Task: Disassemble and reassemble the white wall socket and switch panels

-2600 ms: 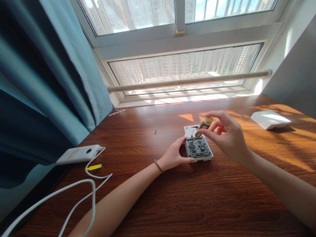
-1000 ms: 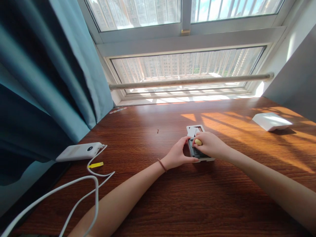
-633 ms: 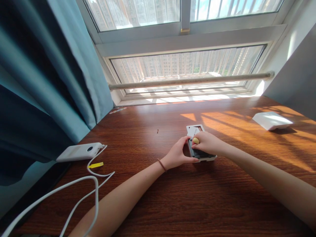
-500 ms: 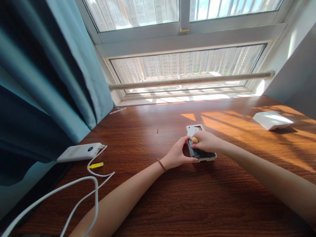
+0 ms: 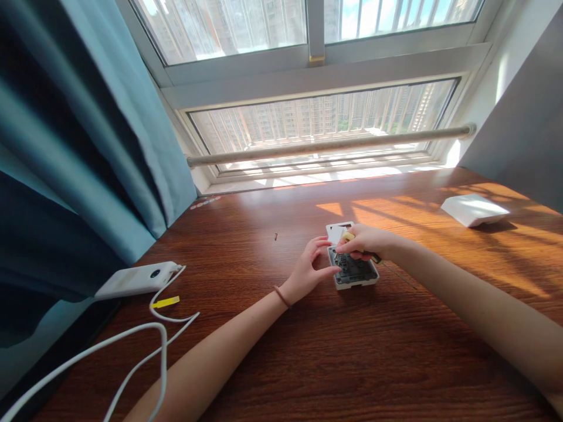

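Observation:
A small white-edged box with a dark grey interior (image 5: pixel 357 271) lies on the wooden table, its inner side up. Over its back part, my right hand (image 5: pixel 367 239) is closed around a screwdriver (image 5: pixel 348 236) with a yellow handle end; the thin shaft points away to the right and down. The fingertips reach down to the box's back left corner; whether they pinch anything small there I cannot tell. At the box's left side, my left hand (image 5: pixel 310 264) has its thumb and fingers apart. Behind the box lies a white frame with a white piece (image 5: pixel 335 234).
A small screw (image 5: pixel 275 237) lies left of the box. Far right stands a white cover (image 5: pixel 475 210). On the left are a white power bank (image 5: pixel 137 279), its white cable (image 5: pixel 163 346) and a yellow tag (image 5: pixel 167 302). A window and a blue curtain (image 5: pixel 145 146) border the table.
My right hand has lifted and turned the screwdriver from upright in the box to lying across the palm. The left hand has loosened from the box's side. The view has shifted slightly.

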`<move>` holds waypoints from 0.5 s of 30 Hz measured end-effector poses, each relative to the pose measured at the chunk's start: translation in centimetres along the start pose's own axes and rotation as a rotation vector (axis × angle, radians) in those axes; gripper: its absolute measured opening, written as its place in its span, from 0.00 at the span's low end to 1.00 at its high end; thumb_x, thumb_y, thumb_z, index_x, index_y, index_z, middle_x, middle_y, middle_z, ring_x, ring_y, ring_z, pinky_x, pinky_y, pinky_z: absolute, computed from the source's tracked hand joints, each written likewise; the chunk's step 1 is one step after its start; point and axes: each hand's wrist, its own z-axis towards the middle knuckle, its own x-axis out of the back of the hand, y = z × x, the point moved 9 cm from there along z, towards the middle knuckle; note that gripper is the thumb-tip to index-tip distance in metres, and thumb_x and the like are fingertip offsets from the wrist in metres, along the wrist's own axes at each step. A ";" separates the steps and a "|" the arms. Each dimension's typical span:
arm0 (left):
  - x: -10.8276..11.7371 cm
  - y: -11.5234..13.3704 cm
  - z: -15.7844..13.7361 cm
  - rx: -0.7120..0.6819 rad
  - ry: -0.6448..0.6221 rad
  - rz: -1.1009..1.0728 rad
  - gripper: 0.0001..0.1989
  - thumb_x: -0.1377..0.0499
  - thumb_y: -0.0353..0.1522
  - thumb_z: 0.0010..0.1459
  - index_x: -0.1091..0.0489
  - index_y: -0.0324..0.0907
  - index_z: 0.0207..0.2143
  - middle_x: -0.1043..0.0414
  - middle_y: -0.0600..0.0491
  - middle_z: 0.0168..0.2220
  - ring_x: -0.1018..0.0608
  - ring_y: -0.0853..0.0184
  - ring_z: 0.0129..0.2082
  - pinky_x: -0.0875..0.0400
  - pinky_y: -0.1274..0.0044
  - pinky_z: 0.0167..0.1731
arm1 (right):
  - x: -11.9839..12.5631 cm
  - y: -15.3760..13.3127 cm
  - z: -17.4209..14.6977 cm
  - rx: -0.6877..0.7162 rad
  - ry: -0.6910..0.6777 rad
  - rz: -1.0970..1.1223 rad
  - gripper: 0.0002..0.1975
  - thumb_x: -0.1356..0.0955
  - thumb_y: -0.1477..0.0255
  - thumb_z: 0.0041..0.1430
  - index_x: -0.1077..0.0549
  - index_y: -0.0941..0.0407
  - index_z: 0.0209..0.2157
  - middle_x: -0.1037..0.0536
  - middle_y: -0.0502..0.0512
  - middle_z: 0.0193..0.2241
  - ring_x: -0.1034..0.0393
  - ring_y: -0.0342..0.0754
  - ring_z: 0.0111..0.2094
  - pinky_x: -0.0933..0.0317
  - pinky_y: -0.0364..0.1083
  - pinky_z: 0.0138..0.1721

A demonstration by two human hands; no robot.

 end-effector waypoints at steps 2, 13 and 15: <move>0.0 0.6 0.1 -0.030 0.030 0.016 0.12 0.39 0.34 0.51 0.31 0.42 0.39 0.37 0.47 0.50 0.34 0.61 0.53 0.41 0.68 0.53 | -0.5 -0.3 -0.4 0.000 -0.023 0.074 0.13 0.30 0.66 0.43 0.35 0.59 0.19 0.39 0.43 0.09 0.51 0.35 0.12 0.59 0.36 0.11; 5.3 -1.2 -0.1 0.223 0.299 0.508 0.16 0.47 0.41 0.55 0.28 0.38 0.32 0.26 0.51 0.30 0.26 0.68 0.30 0.32 0.78 0.32 | 3.1 1.2 -4.4 0.012 0.159 0.740 0.09 0.34 0.68 0.56 0.34 0.60 0.30 0.41 0.44 0.18 0.50 0.32 0.14 0.56 0.30 0.09; 8.0 -1.7 0.1 0.250 0.323 0.616 0.16 0.48 0.41 0.55 0.29 0.38 0.30 0.27 0.51 0.27 0.27 0.68 0.28 0.34 0.77 0.30 | 4.6 3.2 -5.8 0.001 0.250 0.887 0.10 0.37 0.68 0.59 0.37 0.59 0.28 0.43 0.44 0.18 0.50 0.32 0.14 0.55 0.30 0.09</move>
